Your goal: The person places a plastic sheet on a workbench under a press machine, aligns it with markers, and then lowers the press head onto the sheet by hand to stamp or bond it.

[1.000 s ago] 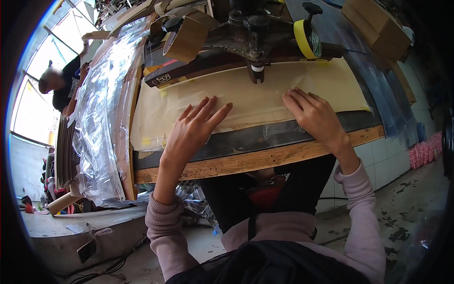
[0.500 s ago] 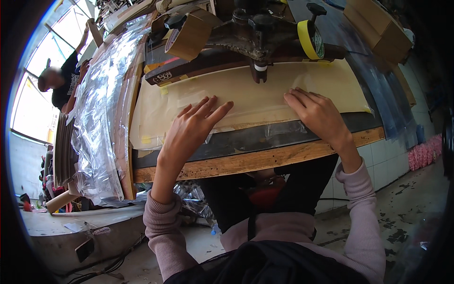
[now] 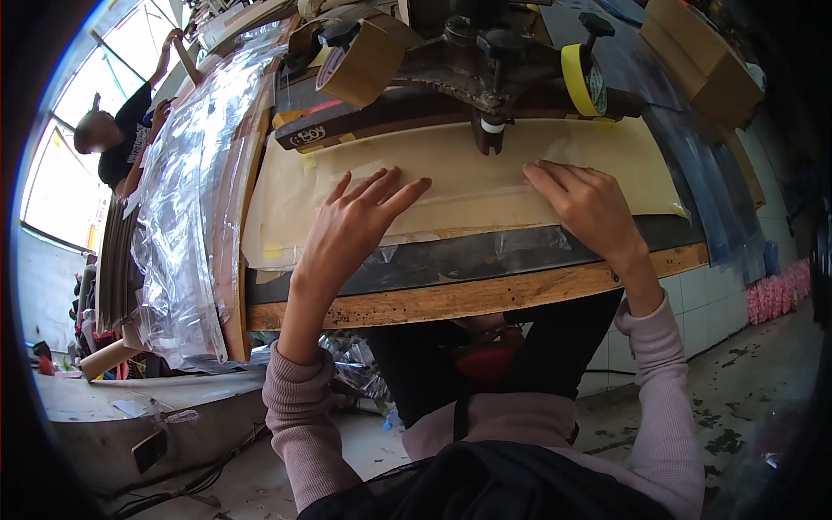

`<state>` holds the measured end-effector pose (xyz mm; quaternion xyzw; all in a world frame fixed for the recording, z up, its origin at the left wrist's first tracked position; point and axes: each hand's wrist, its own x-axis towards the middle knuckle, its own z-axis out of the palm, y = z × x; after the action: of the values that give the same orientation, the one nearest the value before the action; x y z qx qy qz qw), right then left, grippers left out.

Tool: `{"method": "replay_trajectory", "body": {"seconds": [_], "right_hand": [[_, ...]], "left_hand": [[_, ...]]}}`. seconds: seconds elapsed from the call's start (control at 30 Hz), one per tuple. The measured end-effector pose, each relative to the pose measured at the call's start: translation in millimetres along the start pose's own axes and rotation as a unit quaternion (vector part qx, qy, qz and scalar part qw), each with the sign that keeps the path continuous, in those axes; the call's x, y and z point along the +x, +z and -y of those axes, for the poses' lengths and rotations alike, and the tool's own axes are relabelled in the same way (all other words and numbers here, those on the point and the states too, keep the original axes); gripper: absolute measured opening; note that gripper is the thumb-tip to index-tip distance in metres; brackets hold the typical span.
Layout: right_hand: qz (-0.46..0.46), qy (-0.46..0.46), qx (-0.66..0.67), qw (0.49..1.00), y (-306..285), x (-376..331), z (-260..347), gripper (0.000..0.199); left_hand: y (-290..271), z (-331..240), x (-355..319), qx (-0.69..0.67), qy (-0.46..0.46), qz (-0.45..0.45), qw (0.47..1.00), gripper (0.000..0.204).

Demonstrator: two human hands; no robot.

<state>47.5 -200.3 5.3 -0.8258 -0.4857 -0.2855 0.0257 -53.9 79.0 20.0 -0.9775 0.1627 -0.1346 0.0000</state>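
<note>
A wide cream sheet (image 3: 468,199) lies on the dark work surface in front of me. Over its left part rests my left hand (image 3: 354,221), palm down with the fingers spread. My right hand (image 3: 589,206) lies on the right part, its fingers stretched forward and close together; neither hand grips anything that I can see. Just beyond the fingers, a dark metal bar (image 3: 390,108) runs across the sheet's far edge, with a forked metal tip (image 3: 487,143) pointing down between my hands. Small yellow tape pieces stick to the sheet's edges.
A brown tape roll (image 3: 368,65) and a yellow tape roll (image 3: 576,80) hang on the machine's knobs. Crumpled clear plastic (image 3: 195,199) covers the left side; bluish plastic sheets (image 3: 693,165) and a cardboard box (image 3: 693,56) are right. Another person (image 3: 121,143) stands far left.
The whole view has shifted slightly, so the bench and machine appear a little farther right. Both hands stay on the sheet in nearly the same pose.
</note>
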Motion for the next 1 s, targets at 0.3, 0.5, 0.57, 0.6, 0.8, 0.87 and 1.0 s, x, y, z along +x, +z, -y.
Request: {"method": "replay_trajectory", "body": {"seconds": [0.3, 0.5, 0.57, 0.6, 0.8, 0.87, 1.0], "right_hand": [[-0.039, 0.003, 0.051, 0.998, -6, 5, -9, 0.032], [0.09, 0.114, 0.093, 0.985, 2, -3, -11, 0.028], [0.094, 0.113, 0.107, 0.983, 0, -4, -14, 0.027], [0.098, 0.113, 0.122, 0.981, -2, -3, -16, 0.026], [0.163, 0.116, 0.159, 0.967, -12, 15, -33, 0.033], [0.181, 0.134, 0.167, 0.96, -11, 17, -34, 0.033], [0.151, 0.158, 0.141, 0.965, 1, 14, -35, 0.03]], "left_hand": [[1, 1, -3, 0.001, -0.008, -0.002, 1.0, 0.047], [4, 1, -5, 0.008, -0.01, -0.005, 1.0, 0.047], [3, -1, -3, 0.008, -0.01, -0.006, 1.0, 0.047], [3, -1, -3, 0.008, -0.009, -0.007, 1.0, 0.047], [4, 0, -1, 0.002, -0.013, -0.006, 1.0, 0.045], [6, 0, -2, -0.002, -0.015, -0.007, 1.0, 0.046], [11, -1, 0, 0.01, -0.014, -0.017, 1.0, 0.05]]}}
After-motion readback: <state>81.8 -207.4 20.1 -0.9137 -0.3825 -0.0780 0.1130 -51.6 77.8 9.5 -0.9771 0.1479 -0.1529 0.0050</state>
